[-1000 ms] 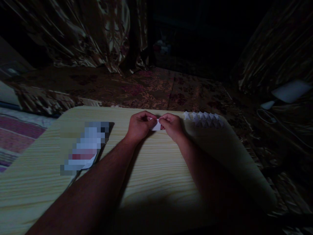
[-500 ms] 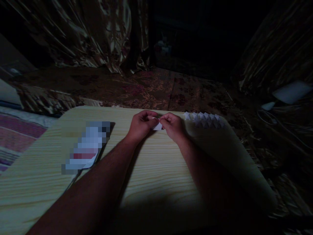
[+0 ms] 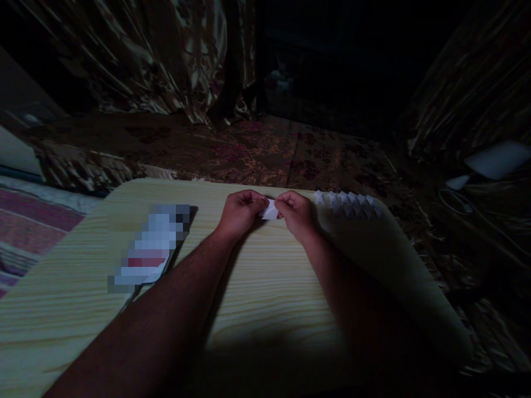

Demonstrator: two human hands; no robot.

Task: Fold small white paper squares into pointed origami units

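Note:
A small piece of white paper (image 3: 270, 210) is held between my two hands near the far edge of the table. My left hand (image 3: 243, 213) pinches its left side, thumb on top. On the opposite side, the fingers of my right hand (image 3: 295, 213) are closed on the paper's right edge. Part of the paper is hidden behind the fingertips. Just beyond my right hand, several small white folded paper stars (image 3: 350, 199) stand in two rows at the table's far right corner.
The light wooden table (image 3: 269, 287) has rounded corners. A pixelated, phone-like flat object (image 3: 153, 243) lies on its left part. Behind stand a patterned cloth-covered ledge (image 3: 249, 149) and curtains (image 3: 178, 55). A white lamp-like object (image 3: 498, 160) with a cable is at the right.
The paper is turned a little between the fingers, and more of its top shows. Both hands stay in nearly the same spot; the whole view has shifted slightly.

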